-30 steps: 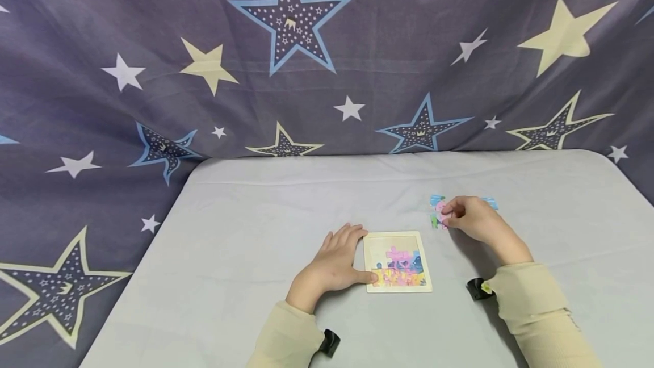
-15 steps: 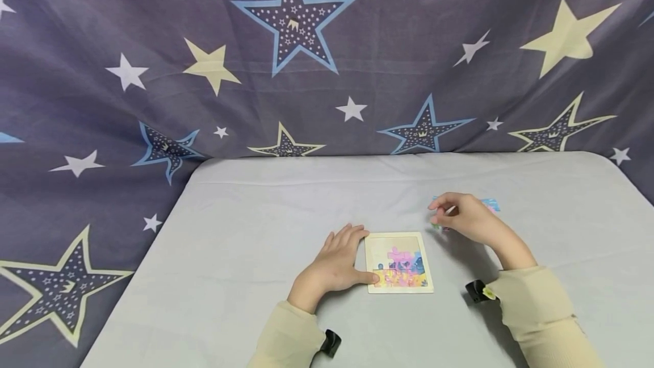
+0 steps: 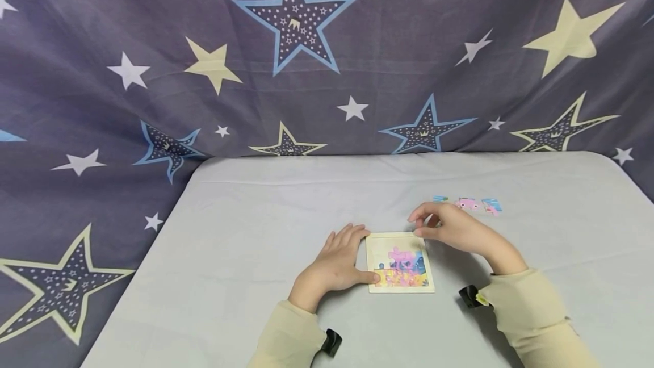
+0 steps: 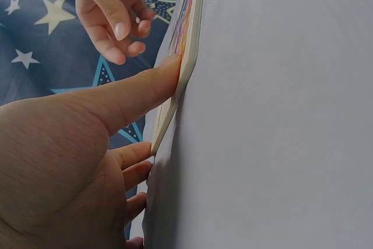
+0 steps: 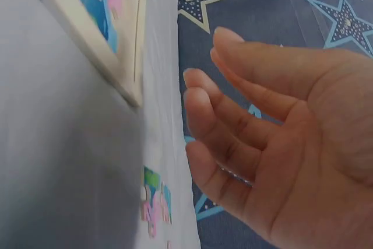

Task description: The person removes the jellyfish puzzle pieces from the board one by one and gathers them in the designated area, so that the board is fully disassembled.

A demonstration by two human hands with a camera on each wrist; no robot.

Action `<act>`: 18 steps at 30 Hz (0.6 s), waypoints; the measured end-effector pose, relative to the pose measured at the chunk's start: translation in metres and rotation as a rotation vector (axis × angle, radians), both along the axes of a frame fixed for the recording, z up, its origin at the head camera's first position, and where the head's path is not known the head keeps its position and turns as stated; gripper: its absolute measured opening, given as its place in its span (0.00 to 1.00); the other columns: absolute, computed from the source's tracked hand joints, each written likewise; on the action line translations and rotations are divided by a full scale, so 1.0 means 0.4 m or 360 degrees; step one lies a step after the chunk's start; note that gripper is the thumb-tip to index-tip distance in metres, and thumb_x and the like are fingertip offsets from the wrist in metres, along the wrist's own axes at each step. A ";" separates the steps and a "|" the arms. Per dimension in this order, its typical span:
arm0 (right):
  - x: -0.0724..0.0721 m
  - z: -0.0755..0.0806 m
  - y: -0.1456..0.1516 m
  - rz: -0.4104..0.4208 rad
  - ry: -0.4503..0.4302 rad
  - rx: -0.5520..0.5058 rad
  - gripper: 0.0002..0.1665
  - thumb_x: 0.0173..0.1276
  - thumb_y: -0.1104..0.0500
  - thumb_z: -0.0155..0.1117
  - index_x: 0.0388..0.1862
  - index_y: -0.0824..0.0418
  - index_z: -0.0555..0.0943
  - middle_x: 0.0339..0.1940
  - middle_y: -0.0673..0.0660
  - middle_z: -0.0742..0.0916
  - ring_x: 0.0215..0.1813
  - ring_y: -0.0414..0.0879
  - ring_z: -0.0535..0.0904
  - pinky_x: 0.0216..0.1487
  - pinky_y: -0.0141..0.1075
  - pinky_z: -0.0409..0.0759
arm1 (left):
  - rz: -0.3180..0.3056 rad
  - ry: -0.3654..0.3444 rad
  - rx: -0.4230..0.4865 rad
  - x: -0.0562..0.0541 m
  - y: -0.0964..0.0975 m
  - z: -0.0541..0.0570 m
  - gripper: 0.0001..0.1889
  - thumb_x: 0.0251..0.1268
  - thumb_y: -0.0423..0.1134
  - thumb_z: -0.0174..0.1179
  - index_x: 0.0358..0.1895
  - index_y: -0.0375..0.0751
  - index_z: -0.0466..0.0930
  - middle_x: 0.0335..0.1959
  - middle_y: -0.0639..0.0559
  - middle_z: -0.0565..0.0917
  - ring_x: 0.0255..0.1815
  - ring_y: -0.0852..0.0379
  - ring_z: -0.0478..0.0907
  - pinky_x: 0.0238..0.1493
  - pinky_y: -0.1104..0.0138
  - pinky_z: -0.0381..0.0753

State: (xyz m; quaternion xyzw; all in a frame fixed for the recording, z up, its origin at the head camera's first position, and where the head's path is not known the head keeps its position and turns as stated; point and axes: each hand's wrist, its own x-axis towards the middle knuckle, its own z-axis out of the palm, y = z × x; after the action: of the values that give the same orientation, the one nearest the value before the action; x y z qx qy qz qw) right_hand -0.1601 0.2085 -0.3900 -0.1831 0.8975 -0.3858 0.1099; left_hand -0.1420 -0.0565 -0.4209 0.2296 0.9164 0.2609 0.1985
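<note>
the star curtain [image 3: 306,72] hangs behind the grey surface [image 3: 245,243]. on it lies the puzzle board [image 3: 399,263], partly filled. the left hand [image 3: 332,266] lies flat, fingers straight, thumb pressing the board's left edge. the right hand [image 3: 449,229], loosely curled, is at the board's far right corner; it seems to hold nothing, though a small piece could be hidden. loose pieces [image 3: 467,204] lie just behind it. i judge this is the fitting step; the next move needs exact alignment.

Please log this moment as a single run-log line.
left hand: steadies puzzle tray | right hand: empty, above tray's far right corner | loose pieces: on table
</note>
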 end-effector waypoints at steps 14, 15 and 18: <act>0.011 -0.011 -0.051 0.0242 -0.0061 -0.0055 0.09 0.64 0.66 0.70 0.43 0.61 0.84 0.38 0.52 0.85 0.37 0.43 0.77 0.34 0.32 0.77 | -0.0012 0.0000 -0.0016 -0.004 0.002 0.001 0.47 0.57 0.55 0.70 0.75 0.42 0.57 0.78 0.46 0.55 0.80 0.47 0.43 0.78 0.49 0.38; 0.012 -0.012 -0.054 0.0246 -0.0062 -0.0048 0.09 0.64 0.66 0.70 0.43 0.61 0.84 0.38 0.52 0.85 0.37 0.43 0.77 0.35 0.32 0.77 | -0.0014 0.0003 -0.0014 -0.004 0.001 0.003 0.47 0.57 0.55 0.70 0.75 0.42 0.57 0.78 0.46 0.56 0.80 0.47 0.43 0.78 0.49 0.39; 0.013 -0.019 -0.063 0.0259 -0.0067 -0.0030 0.09 0.63 0.66 0.71 0.42 0.61 0.84 0.37 0.52 0.85 0.38 0.42 0.76 0.39 0.33 0.78 | -0.0018 0.0003 -0.0030 -0.005 -0.001 0.001 0.47 0.57 0.56 0.70 0.75 0.42 0.56 0.78 0.46 0.55 0.80 0.47 0.43 0.78 0.49 0.38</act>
State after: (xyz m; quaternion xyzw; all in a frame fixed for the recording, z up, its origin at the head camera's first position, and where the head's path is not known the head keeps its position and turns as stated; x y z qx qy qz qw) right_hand -0.1551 0.1834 -0.3974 -0.2483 0.8735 -0.3878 0.1581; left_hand -0.1439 -0.0570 -0.4204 0.2331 0.9177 0.2509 0.2013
